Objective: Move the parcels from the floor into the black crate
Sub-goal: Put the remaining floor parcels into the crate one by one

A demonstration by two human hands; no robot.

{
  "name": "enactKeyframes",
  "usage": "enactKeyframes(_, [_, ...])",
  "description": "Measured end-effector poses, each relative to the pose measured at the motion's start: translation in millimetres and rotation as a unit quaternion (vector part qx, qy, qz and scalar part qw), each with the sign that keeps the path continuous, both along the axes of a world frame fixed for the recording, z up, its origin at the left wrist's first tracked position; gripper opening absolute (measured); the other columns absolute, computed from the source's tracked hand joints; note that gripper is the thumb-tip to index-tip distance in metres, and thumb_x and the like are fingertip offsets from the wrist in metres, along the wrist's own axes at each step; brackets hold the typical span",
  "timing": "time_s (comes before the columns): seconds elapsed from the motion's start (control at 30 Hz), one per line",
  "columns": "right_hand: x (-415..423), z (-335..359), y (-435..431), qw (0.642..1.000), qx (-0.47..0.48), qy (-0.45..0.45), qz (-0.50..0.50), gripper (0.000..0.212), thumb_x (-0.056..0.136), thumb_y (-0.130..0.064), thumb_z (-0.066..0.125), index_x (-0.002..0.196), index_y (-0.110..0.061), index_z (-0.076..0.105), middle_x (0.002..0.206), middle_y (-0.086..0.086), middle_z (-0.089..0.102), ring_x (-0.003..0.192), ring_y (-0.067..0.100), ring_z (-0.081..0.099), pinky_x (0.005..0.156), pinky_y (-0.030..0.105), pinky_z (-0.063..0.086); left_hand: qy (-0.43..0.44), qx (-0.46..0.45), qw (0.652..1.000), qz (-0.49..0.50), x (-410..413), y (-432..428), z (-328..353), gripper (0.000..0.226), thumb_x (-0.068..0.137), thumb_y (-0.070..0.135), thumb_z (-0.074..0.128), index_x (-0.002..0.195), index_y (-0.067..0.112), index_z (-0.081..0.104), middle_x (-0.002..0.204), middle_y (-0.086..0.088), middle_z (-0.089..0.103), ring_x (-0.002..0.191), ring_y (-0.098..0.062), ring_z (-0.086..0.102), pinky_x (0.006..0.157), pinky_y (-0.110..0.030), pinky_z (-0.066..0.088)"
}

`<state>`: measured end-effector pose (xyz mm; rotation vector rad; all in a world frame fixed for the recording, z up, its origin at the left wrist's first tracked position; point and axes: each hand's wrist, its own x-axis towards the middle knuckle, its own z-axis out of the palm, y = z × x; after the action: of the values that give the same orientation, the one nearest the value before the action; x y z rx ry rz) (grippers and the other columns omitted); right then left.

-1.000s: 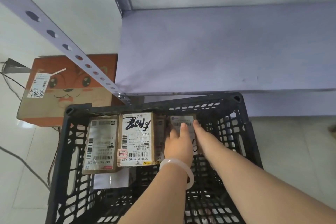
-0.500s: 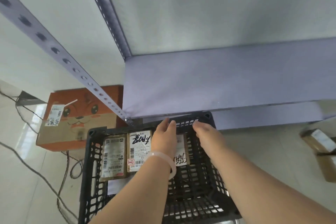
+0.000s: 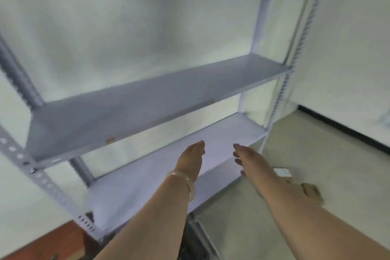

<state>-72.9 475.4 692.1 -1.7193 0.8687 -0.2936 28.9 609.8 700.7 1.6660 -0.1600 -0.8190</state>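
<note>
Left hand [image 3: 193,157] and right hand [image 3: 248,157] reach forward, fingers relaxed, holding nothing.

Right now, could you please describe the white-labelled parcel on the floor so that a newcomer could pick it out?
Start at the grey shelf rack and follow its lowest shelf to the right front post. On the floor near that post lies the white-labelled parcel; its neighbour, the plain brown parcel, shows no label.

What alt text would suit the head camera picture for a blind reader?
Two bare, empty hands, the left hand and the right hand, are held out with open fingers before a grey metal shelf rack. Parcels lie on the floor to their right; the picture is blurred.
</note>
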Motion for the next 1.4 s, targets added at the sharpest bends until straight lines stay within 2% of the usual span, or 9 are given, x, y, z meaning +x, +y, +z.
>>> enactKeyframes(0.23, [-109.7,92.9,-100.7,0.987,0.012,-0.026,-0.161,0.037,0.092,-0.050,0.044,0.112,-0.022,0.058,0.119,0.005,0.062,0.110,0.025,0.058,0.101,0.048,0.043,-0.088,-0.074,0.983,-0.141,-80.7,-114.7,74.6,0.040,0.097,0.038,0.043,0.131,0.017,0.049,0.133,0.000,0.054,0.123,-0.020,0.050,0.112,-0.044,0.033])
enactKeyframes(0.37, [-176.0,108.9,-159.2,0.976,0.027,-0.028,-0.213,0.044,0.093,-0.049,0.047,0.121,-0.017,0.057,0.122,0.004,0.060,0.112,0.020,0.056,0.102,0.044,0.042,-0.130,-0.064,0.973,-0.178,-120.0,-188.9,83.6,0.044,0.097,0.040,0.041,0.130,0.013,0.051,0.136,-0.008,0.053,0.127,-0.027,0.048,0.109,-0.047,0.036])
enactKeyframes(0.5, [-245.5,109.2,-226.5,0.964,0.032,-0.026,-0.263,0.048,0.093,-0.047,0.048,0.128,-0.016,0.054,0.127,0.001,0.058,0.115,0.017,0.055,0.103,0.042,0.041,-0.087,-0.067,0.973,-0.204,-169.9,-272.9,82.9,0.046,0.095,0.041,0.042,0.130,0.013,0.051,0.136,-0.007,0.053,0.125,-0.025,0.050,0.106,-0.043,0.039])
enactKeyframes(0.63, [-292.5,107.5,-294.0,0.959,0.033,-0.016,-0.280,0.046,0.094,-0.047,0.047,0.126,-0.015,0.055,0.125,0.001,0.058,0.115,0.018,0.055,0.103,0.041,0.041,-0.027,-0.053,0.979,-0.194,-219.7,-347.8,77.3,0.032,0.095,0.040,0.045,0.114,0.018,0.057,0.117,0.000,0.059,0.108,-0.017,0.056,0.104,-0.037,0.040])
enactKeyframes(0.77, [-317.0,105.6,-351.0,0.964,0.024,-0.013,-0.265,0.042,0.094,-0.047,0.047,0.122,-0.018,0.055,0.122,-0.001,0.059,0.113,0.016,0.056,0.101,0.038,0.043,-0.020,-0.041,0.976,-0.213,-254.7,-408.5,69.9,0.039,0.096,0.040,0.040,0.126,0.015,0.051,0.118,0.002,0.055,0.107,-0.017,0.054,0.098,-0.036,0.039])
enactKeyframes(0.87, [-326.2,94.3,-389.8,0.967,0.014,-0.010,-0.256,0.033,0.093,-0.048,0.048,0.112,-0.022,0.055,0.120,0.000,0.060,0.110,0.017,0.058,0.102,0.042,0.042,-0.048,-0.020,0.974,-0.222,-264.8,-444.2,55.5,0.038,0.097,0.041,0.039,0.123,0.016,0.051,0.116,0.002,0.056,0.110,-0.019,0.055,0.106,-0.042,0.038])
enactKeyframes(1.17, [-318.2,19.0,-492.7,0.972,0.062,0.029,-0.224,0.057,0.088,-0.056,0.047,0.132,-0.020,0.050,0.124,-0.003,0.058,0.113,0.016,0.055,0.107,0.045,0.037,-0.037,0.048,0.976,-0.211,-229.4,-541.4,-8.2,0.029,0.096,0.040,0.038,0.109,0.017,0.050,0.113,-0.001,0.055,0.108,-0.022,0.055,0.107,-0.044,0.036])
enactKeyframes(1.27, [-297.4,-4.7,-534.5,0.973,0.069,0.049,-0.216,0.056,0.088,-0.057,0.048,0.131,-0.021,0.050,0.122,-0.004,0.058,0.114,0.016,0.055,0.107,0.046,0.036,-0.008,0.050,0.977,-0.206,-208.5,-581.2,-32.9,0.018,0.097,0.035,0.039,0.101,0.018,0.045,0.110,-0.003,0.051,0.097,-0.022,0.048,0.095,-0.039,0.039])
enactKeyframes(1.4, [-250.4,-38.4,-598.7,0.974,0.069,0.066,-0.203,0.054,0.090,-0.055,0.047,0.132,-0.021,0.050,0.129,-0.002,0.056,0.117,0.017,0.054,0.109,0.046,0.035,0.044,0.042,0.981,-0.184,-164.2,-640.4,-66.0,0.012,0.098,0.030,0.042,0.099,0.019,0.046,0.107,-0.005,0.046,0.095,-0.023,0.042,0.065,-0.028,0.037])
